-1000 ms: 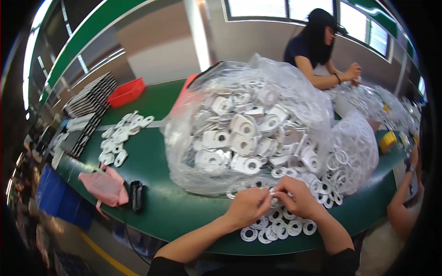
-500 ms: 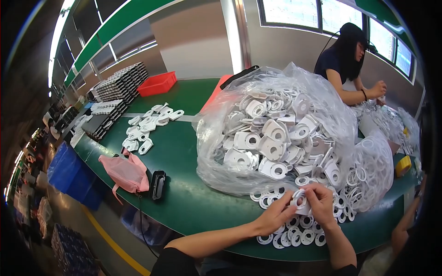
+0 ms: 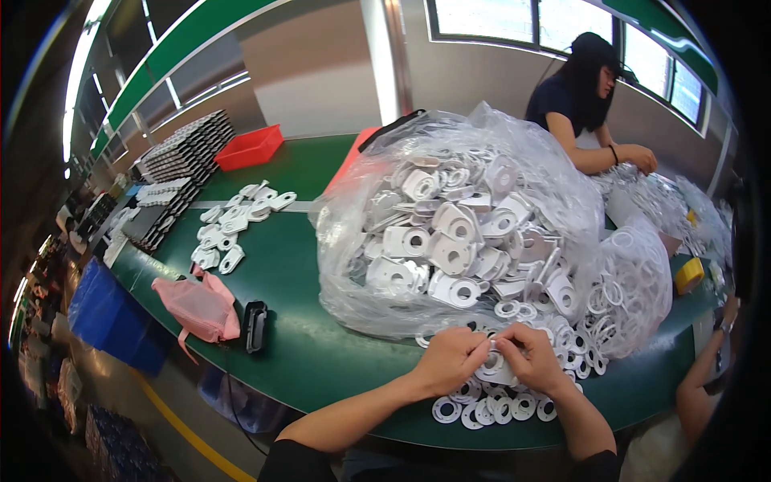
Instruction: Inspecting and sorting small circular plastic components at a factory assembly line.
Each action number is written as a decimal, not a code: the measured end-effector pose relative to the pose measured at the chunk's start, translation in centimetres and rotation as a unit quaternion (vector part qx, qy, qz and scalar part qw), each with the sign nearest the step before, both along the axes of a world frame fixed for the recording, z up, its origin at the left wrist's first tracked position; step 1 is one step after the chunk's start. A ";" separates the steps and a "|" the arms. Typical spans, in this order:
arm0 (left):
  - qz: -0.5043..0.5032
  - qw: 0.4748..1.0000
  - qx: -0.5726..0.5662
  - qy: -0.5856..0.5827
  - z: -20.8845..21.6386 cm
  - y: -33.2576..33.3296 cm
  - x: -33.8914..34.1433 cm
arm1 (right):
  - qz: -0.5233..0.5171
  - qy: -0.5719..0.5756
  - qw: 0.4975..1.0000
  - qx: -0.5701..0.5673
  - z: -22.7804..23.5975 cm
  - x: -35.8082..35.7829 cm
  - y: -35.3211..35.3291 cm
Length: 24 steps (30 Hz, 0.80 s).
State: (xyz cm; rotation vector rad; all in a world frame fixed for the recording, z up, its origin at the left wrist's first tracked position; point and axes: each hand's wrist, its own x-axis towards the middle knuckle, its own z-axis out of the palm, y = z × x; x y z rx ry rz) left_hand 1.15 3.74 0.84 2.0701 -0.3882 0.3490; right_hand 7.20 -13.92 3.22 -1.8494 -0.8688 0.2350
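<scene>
Close together near the front edge of the table, my left hand (image 3: 451,359) and my right hand (image 3: 532,359) grip a white plastic part with a round hole (image 3: 499,374). Both sets of fingers are closed, thumbs near each other at its upper edge. My fingers hide much of the part. Loose white flat rings (image 3: 482,412) lie below and around my hands. Just beyond stands a big clear plastic bag (image 3: 341,277), open toward me and heaped with white plastic parts (image 3: 451,255) that have round holes.
A smaller clear bag of white rings (image 3: 634,281) stands right, beside yellow tape (image 3: 689,275). Leftward on the green table (image 3: 297,353) lie a black case (image 3: 255,325), a pink pouch (image 3: 197,305), several white parts (image 3: 229,229) and a red bin (image 3: 250,147). A co-worker (image 3: 574,112) sits far right.
My hands have drawn closer together over the white part, and my left hand now covers more of it. The whole view has shifted slightly. The co-worker's hands have lowered.
</scene>
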 end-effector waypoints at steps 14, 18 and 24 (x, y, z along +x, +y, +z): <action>0.023 0.999 0.003 0.031 0.6 -1.8 -1.0 | -0.093 0.200 0.951 0.218 -1.9 0.3 0.7; 0.005 0.997 0.033 0.075 1.0 -1.6 -1.3 | -0.137 -0.080 0.987 0.019 -0.2 -0.4 -0.1; -0.047 0.992 -0.049 0.105 2.0 1.4 -0.1 | -0.027 -0.008 0.998 0.061 -0.4 1.4 -0.6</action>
